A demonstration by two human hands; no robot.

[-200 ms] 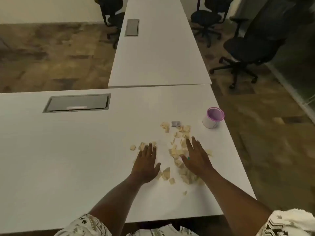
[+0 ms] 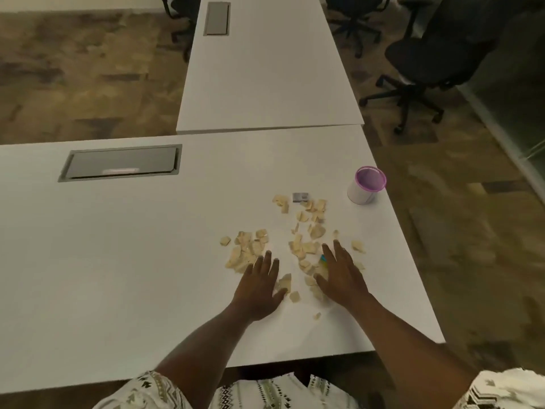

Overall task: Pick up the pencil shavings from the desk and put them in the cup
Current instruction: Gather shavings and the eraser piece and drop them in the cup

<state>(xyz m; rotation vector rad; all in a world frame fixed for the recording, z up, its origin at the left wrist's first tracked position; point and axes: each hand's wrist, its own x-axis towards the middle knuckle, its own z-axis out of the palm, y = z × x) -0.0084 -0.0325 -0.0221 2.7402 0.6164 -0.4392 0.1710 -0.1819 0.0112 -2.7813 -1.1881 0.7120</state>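
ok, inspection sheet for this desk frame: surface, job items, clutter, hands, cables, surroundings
Surface: white desk, shut grey hatch flap set in it.
Job's things: pencil shavings scattered loose on the desk; cup upright near its right edge.
Clutter: small grey block beyond the shavings; blue-green bit by the right hand.
Grippers: left hand and right hand flat among the shavings, fingers straight.
Cables: nothing seen.
Surroundings: second desk, office chairs, carpet.

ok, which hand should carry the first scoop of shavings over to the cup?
Right, probably. The right hand lies flat on the denser patch of pale tan pencil shavings, on the side of the white purple-rimmed cup. The left hand would have to cross over it.
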